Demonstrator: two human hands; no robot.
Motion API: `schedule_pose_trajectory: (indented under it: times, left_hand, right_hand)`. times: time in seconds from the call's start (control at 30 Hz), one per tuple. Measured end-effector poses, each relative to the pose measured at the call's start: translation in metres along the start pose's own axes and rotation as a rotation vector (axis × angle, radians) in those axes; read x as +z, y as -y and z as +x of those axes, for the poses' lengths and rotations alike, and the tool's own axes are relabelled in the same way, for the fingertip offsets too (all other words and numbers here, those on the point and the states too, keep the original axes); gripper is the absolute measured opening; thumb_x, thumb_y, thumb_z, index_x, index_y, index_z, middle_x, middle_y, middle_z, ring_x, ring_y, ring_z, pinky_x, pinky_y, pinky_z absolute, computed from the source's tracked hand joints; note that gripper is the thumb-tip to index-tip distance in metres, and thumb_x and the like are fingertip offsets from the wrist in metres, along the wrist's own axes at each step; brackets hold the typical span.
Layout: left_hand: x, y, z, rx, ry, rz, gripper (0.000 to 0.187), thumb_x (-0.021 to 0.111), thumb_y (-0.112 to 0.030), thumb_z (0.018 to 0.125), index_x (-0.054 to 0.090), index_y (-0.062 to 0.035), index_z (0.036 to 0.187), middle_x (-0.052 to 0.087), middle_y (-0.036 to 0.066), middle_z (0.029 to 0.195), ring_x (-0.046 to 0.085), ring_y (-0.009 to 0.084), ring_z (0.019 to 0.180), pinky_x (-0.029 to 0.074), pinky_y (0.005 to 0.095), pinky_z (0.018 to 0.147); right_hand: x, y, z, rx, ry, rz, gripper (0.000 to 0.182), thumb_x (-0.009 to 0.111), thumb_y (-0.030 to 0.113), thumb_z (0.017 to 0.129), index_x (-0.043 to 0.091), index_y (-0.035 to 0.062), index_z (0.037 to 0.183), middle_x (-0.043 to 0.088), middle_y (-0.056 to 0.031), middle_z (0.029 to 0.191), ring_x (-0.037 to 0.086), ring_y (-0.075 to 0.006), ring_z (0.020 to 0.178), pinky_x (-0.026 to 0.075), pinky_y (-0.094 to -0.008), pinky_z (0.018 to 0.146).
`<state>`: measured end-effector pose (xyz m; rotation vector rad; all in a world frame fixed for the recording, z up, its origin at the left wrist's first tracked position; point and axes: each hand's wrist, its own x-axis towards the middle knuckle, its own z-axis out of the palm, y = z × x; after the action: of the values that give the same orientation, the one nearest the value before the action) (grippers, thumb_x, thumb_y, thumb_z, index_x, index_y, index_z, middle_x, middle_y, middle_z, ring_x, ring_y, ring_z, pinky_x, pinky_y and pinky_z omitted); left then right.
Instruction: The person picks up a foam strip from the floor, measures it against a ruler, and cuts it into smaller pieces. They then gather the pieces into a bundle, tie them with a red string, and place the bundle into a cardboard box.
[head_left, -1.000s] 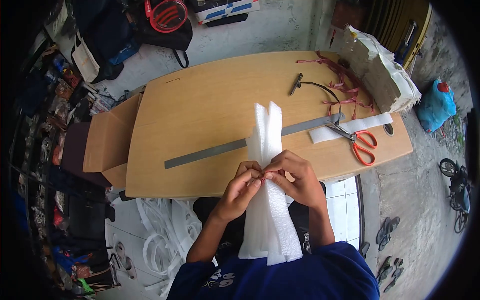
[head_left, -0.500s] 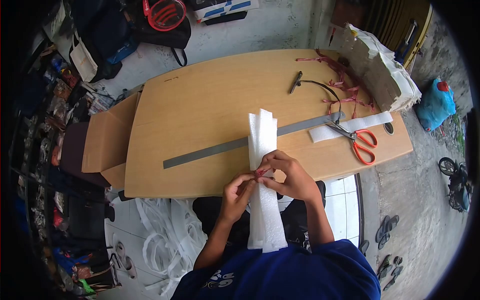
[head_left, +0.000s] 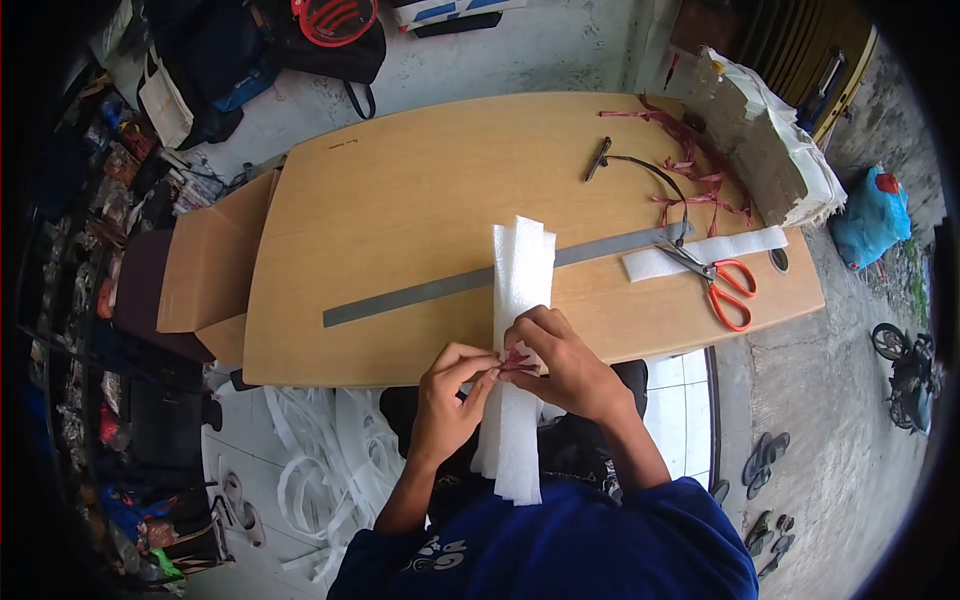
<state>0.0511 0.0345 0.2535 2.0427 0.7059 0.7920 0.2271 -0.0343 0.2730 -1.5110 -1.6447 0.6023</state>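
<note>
A bundle of white foam strips (head_left: 522, 270) stands out over the table's near edge, its lower end close to my shirt. Around its middle is a red plastic string (head_left: 517, 362). My left hand (head_left: 450, 402) is closed at the bundle's left side, thumb and forefinger pinching the string. From the right, my right hand (head_left: 568, 366) curls over the front of the bundle, its fingers also pinching the string. The fingers partly hide the string, so whether it is knotted cannot be seen. Beyond the hands, a steel ruler (head_left: 410, 301) lies under or behind the bundle.
On the table (head_left: 400, 190) lie orange-handled scissors (head_left: 735, 290), a loose foam strip (head_left: 715, 252), a black cord (head_left: 650, 166) and red string pieces (head_left: 712, 185). A white block-like package (head_left: 765, 150) sits at the right end. Left is a cardboard box (head_left: 215, 265); foam scraps (head_left: 335, 455) cover the floor.
Both hands have shifted slightly left, and the bundle's lower end has swung left. More of the red string shows between the fingers. My right hand has turned a little over the bundle.
</note>
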Motion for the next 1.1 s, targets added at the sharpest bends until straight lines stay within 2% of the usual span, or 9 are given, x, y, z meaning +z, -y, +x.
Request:
schedule_pose_trajectory:
  times: [0.13,0.17,0.2,0.3,0.53,0.7,0.9,1.07,1.1]
  left_hand:
    - [-0.007,-0.019,0.005,0.094,0.06,-0.038,0.009,0.065,0.003,0.085,0.068,0.0021,0.094,0.063,0.012,0.093,0.065,0.0228,0.082,0.051,0.0322,0.074]
    - [-0.002,-0.014,0.004,0.017,0.057,-0.135,0.009,0.064,0.003,0.086,0.067,0.0026,0.094,0.063,0.011,0.094,0.065,0.0209,0.083,0.051,0.0311,0.074]
    - [0.004,-0.004,0.006,-0.056,0.038,-0.235,0.008,0.064,0.003,0.087,0.067,0.0031,0.094,0.063,0.011,0.095,0.066,0.019,0.083,0.051,0.0299,0.074]
    - [-0.007,0.025,0.015,0.047,-0.097,-0.329,0.006,0.058,0.001,0.093,0.063,0.0041,0.096,0.058,0.009,0.103,0.059,0.0133,0.089,0.049,0.0255,0.078]
    - [0.008,0.065,0.024,0.032,-0.289,-0.521,0.007,0.056,0.0,0.095,0.06,0.004,0.1,0.055,0.009,0.108,0.055,0.0137,0.096,0.046,0.026,0.087]
    - [0.011,0.068,0.028,-0.005,-0.334,-0.515,0.008,0.056,0.0,0.095,0.06,0.0047,0.101,0.056,0.009,0.107,0.056,0.0134,0.097,0.045,0.0257,0.088]
    - [0.015,0.063,0.03,0.099,-0.458,-0.291,0.011,0.06,0.001,0.092,0.063,0.0031,0.102,0.057,0.011,0.108,0.058,0.0161,0.098,0.049,0.0271,0.082]
    - [-0.001,0.053,0.035,0.173,-0.369,0.26,0.014,0.067,0.0,0.084,0.067,-0.0013,0.098,0.056,0.014,0.11,0.059,0.0249,0.1,0.049,0.0329,0.083]
    - [-0.006,0.052,0.034,0.156,-0.322,0.36,0.028,0.074,-0.014,0.08,0.066,-0.0031,0.104,0.052,0.016,0.119,0.055,0.0337,0.108,0.048,0.0403,0.085]
  right_hand:
    - [0.028,-0.041,0.003,-0.064,0.016,-0.042,0.034,0.074,0.001,0.075,0.056,0.0038,0.104,0.054,-0.0132,0.1,0.056,-0.0319,0.09,0.049,-0.0371,0.082]
    - [0.032,-0.044,0.004,-0.073,0.083,0.208,0.029,0.072,-0.003,0.077,0.056,0.0018,0.101,0.055,-0.0133,0.096,0.06,-0.0271,0.078,0.051,-0.0333,0.07]
    - [0.039,-0.047,0.001,-0.079,0.085,0.207,0.029,0.072,-0.003,0.077,0.056,0.0018,0.101,0.055,-0.0133,0.096,0.06,-0.0271,0.078,0.051,-0.0333,0.07]
    - [0.061,-0.045,0.004,-0.002,-0.255,0.199,0.019,0.073,0.0,0.08,0.058,-0.0014,0.093,0.058,-0.0118,0.087,0.063,-0.0226,0.07,0.051,-0.0302,0.059]
    - [0.081,-0.053,0.022,0.123,-0.403,0.215,0.018,0.072,0.007,0.083,0.061,-0.0035,0.092,0.065,-0.0168,0.087,0.067,-0.0271,0.076,0.053,-0.0344,0.066]
    - [0.06,-0.059,0.015,0.042,-0.183,0.323,0.028,0.061,-0.002,0.085,0.062,-0.003,0.113,0.067,-0.0194,0.103,0.064,-0.0349,0.1,0.052,-0.036,0.085]
    - [0.048,-0.05,0.015,-0.027,-0.089,0.173,0.034,0.066,-0.001,0.078,0.062,-0.001,0.112,0.067,-0.0192,0.101,0.061,-0.0355,0.098,0.051,-0.0413,0.084]
    - [0.073,-0.059,0.027,-0.049,-0.198,0.013,0.031,0.065,-0.003,0.077,0.064,0.0,0.108,0.067,-0.0159,0.096,0.061,-0.0343,0.085,0.051,-0.0404,0.079]
    - [0.076,-0.06,0.028,-0.053,-0.209,-0.041,0.028,0.066,-0.001,0.078,0.065,0.0009,0.106,0.067,-0.0144,0.094,0.061,-0.0337,0.085,0.051,-0.0404,0.077]
